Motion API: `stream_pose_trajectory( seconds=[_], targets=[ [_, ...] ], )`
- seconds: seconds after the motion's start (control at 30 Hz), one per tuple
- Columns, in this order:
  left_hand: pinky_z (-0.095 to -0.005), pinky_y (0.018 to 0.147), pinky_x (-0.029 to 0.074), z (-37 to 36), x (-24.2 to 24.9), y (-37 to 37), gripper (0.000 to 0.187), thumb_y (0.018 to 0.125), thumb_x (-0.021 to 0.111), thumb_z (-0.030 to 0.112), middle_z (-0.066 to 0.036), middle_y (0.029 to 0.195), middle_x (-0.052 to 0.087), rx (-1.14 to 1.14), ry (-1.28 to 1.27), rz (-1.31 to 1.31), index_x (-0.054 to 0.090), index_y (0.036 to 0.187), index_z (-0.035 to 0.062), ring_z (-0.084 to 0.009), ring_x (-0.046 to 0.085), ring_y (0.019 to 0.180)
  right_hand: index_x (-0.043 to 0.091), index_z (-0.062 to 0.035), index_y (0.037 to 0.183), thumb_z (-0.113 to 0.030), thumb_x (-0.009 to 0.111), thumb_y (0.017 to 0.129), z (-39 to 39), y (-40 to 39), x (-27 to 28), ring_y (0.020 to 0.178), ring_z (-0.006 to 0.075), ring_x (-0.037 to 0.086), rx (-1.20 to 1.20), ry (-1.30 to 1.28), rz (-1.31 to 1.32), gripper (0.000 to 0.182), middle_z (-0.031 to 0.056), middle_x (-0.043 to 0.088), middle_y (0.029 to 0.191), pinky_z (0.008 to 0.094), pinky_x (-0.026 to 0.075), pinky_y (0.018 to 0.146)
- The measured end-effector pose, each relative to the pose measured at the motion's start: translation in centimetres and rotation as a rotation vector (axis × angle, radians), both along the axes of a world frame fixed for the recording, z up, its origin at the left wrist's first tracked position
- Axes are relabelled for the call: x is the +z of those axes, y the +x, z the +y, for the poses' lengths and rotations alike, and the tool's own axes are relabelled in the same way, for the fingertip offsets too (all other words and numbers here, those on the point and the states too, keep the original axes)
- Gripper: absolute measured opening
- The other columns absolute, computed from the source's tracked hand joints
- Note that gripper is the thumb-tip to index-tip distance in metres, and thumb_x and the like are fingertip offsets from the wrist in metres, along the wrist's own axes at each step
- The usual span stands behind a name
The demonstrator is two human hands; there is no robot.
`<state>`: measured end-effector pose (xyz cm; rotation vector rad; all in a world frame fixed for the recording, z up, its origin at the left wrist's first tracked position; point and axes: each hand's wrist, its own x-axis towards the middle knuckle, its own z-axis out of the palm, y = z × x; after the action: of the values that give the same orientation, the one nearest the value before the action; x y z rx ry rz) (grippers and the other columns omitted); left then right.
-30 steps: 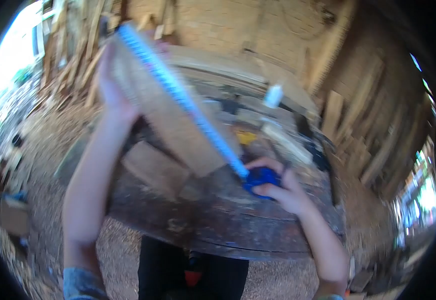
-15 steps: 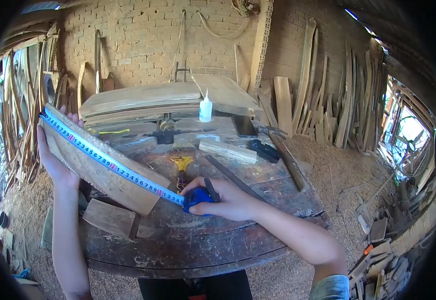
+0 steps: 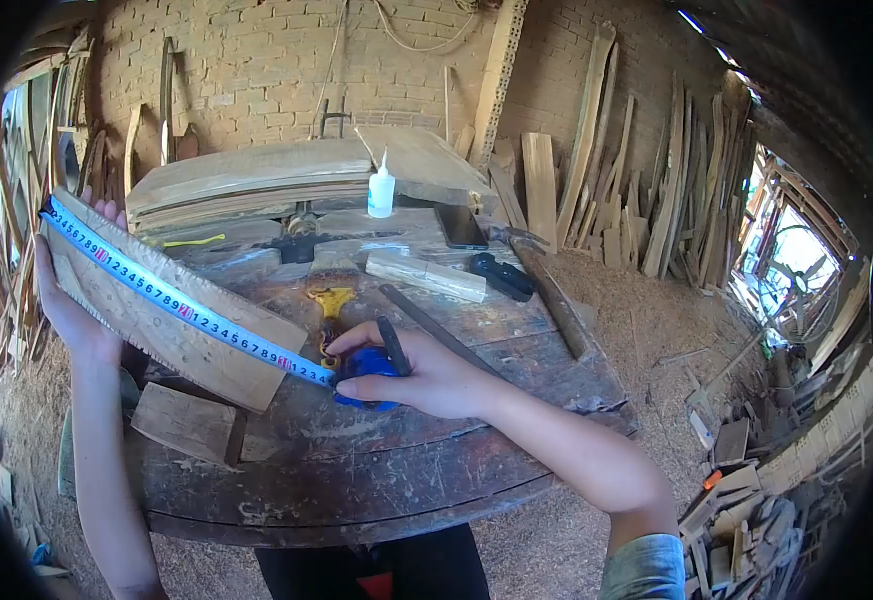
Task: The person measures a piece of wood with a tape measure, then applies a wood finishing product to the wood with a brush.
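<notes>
A flat, tilted wooden board (image 3: 206, 355) with a rough edge is gripped at its upper-left end by my left hand (image 3: 78, 322), thumb in front and fingers behind. Across its face runs the tape blade (image 3: 156, 293), hooked at that end. The blade reaches past the board's lower right end into the blue tape measure (image 3: 368, 368), which my right hand (image 3: 434, 378) holds. A dark pen-like stick (image 3: 393, 347) pokes up between the right fingers. Under the board lies a short wooden block (image 3: 184, 425) on the worn workbench (image 3: 356, 485).
On the bench are a glue bottle (image 3: 380, 197), a phone (image 3: 461, 227), a hammer (image 3: 561, 300), a pale wood strip (image 3: 426, 277), a black object (image 3: 502, 277), a yellow tool (image 3: 331, 300) and a dark flat bar (image 3: 431, 322). Stacked boards (image 3: 246, 178) stand behind; planks lean on the wall.
The view has shifted, so everything sits further left and slightly higher. The tape case is slightly closer to the board, with a bit less blade out. Both hands keep their holds.
</notes>
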<state>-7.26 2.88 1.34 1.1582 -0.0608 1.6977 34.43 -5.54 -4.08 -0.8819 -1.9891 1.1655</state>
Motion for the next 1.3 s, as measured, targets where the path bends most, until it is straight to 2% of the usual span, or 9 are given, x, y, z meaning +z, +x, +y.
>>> stream_pose_trajectory(
  seconds=[0.1, 0.2, 0.3, 0.4, 0.5, 1.0, 1.1, 1.2, 1.3],
  targets=[
    [-0.0474, 0.128, 0.036, -1.4, 1.4, 2.6, 0.072, 0.113, 0.037, 0.051, -0.025, 0.150, 0.054, 0.242, -0.216, -0.154, 0.037, 0.160, -0.0037, -0.0343, 0.052, 0.143, 0.059, -0.0052, 0.142, -0.028, 0.078, 0.100, -0.3, 0.0, 0.6, 0.107, 0.0133, 0.067, -0.007, -0.004, -0.046, 0.051, 0.0055, 0.070, 0.116, 0.0311, 0.054, 0.093],
    [-0.0475, 0.128, 0.035, 0.5, -0.2, -0.5, 0.072, 0.113, 0.036, 0.050, -0.024, 0.151, 0.054, -0.119, 0.113, 0.050, 0.036, 0.161, -0.0037, -0.0339, 0.052, 0.144, 0.057, -0.0050, 0.143, -0.029, 0.078, 0.100, -0.4, 0.0, 0.9, 0.107, 0.0132, 0.066, 0.002, -0.045, -0.038, 0.054, 0.0055, 0.070, 0.116, 0.0315, 0.053, 0.094],
    [-0.0476, 0.128, 0.035, 0.7, -0.4, -1.1, 0.071, 0.114, 0.036, 0.050, -0.024, 0.152, 0.053, -0.164, 0.152, 0.083, 0.036, 0.161, -0.0035, -0.0336, 0.051, 0.145, 0.057, -0.0050, 0.143, -0.030, 0.079, 0.099, -0.2, 0.0, 0.6, 0.106, 0.0129, 0.066, 0.004, 0.005, -0.061, 0.055, 0.0050, 0.070, 0.116, 0.0309, 0.052, 0.093],
    [-0.0474, 0.129, 0.034, -2.8, 2.6, 4.1, 0.071, 0.114, 0.035, 0.049, -0.024, 0.153, 0.052, 0.320, -0.276, -0.176, 0.035, 0.162, -0.0028, -0.0329, 0.051, 0.145, 0.057, -0.0052, 0.143, -0.032, 0.080, 0.098, -0.1, -0.1, 0.3, 0.106, 0.0123, 0.065, -0.008, 0.038, -0.059, 0.056, 0.0048, 0.070, 0.116, 0.0301, 0.052, 0.092],
    [-0.0471, 0.129, 0.034, -3.3, 3.3, 4.9, 0.070, 0.114, 0.035, 0.049, -0.023, 0.155, 0.052, 0.369, -0.300, -0.211, 0.035, 0.162, -0.0020, -0.0325, 0.051, 0.145, 0.058, -0.0056, 0.143, -0.033, 0.080, 0.098, -0.1, -0.1, 0.3, 0.107, 0.0124, 0.065, 0.010, 0.018, -0.050, 0.057, 0.0054, 0.070, 0.116, 0.0302, 0.051, 0.093],
    [-0.0469, 0.128, 0.035, -2.7, 2.5, 3.6, 0.071, 0.114, 0.036, 0.050, -0.023, 0.154, 0.053, 0.308, -0.288, -0.179, 0.035, 0.163, -0.0011, -0.0328, 0.051, 0.145, 0.057, -0.0071, 0.143, -0.037, 0.080, 0.098, -0.3, 0.0, 0.9, 0.114, 0.0148, 0.063, 0.016, 0.015, -0.114, 0.059, 0.0068, 0.069, 0.120, 0.0319, 0.049, 0.099],
    [-0.0471, 0.128, 0.036, -2.1, 1.8, 2.5, 0.071, 0.114, 0.036, 0.050, -0.024, 0.151, 0.054, 0.252, -0.251, -0.137, 0.036, 0.162, -0.0016, -0.0334, 0.052, 0.144, 0.061, -0.0062, 0.137, -0.041, 0.081, 0.096, -0.2, -0.1, 0.5, 0.107, 0.0176, 0.063, 0.020, -0.024, -0.043, 0.058, 0.0077, 0.065, 0.116, 0.0339, 0.051, 0.094],
    [-0.0473, 0.127, 0.037, 0.0, 0.2, -0.7, 0.071, 0.113, 0.036, 0.050, -0.025, 0.150, 0.055, -0.097, 0.087, 0.062, 0.037, 0.161, -0.0020, -0.0338, 0.053, 0.143, 0.058, -0.0069, 0.143, -0.035, 0.081, 0.098, -0.2, 0.0, 0.7, 0.115, 0.0160, 0.063, 0.029, -0.023, -0.078, 0.058, 0.0073, 0.069, 0.122, 0.0326, 0.049, 0.102],
    [-0.0471, 0.126, 0.038, 0.5, -0.4, -1.4, 0.071, 0.113, 0.036, 0.050, -0.025, 0.149, 0.056, -0.102, 0.075, 0.065, 0.038, 0.161, -0.0027, -0.0339, 0.054, 0.142, 0.058, -0.0067, 0.144, -0.034, 0.081, 0.098, -0.2, -0.1, 0.7, 0.115, 0.0162, 0.063, 0.027, -0.008, -0.074, 0.058, 0.0078, 0.068, 0.123, 0.0324, 0.048, 0.102]
  ],
)
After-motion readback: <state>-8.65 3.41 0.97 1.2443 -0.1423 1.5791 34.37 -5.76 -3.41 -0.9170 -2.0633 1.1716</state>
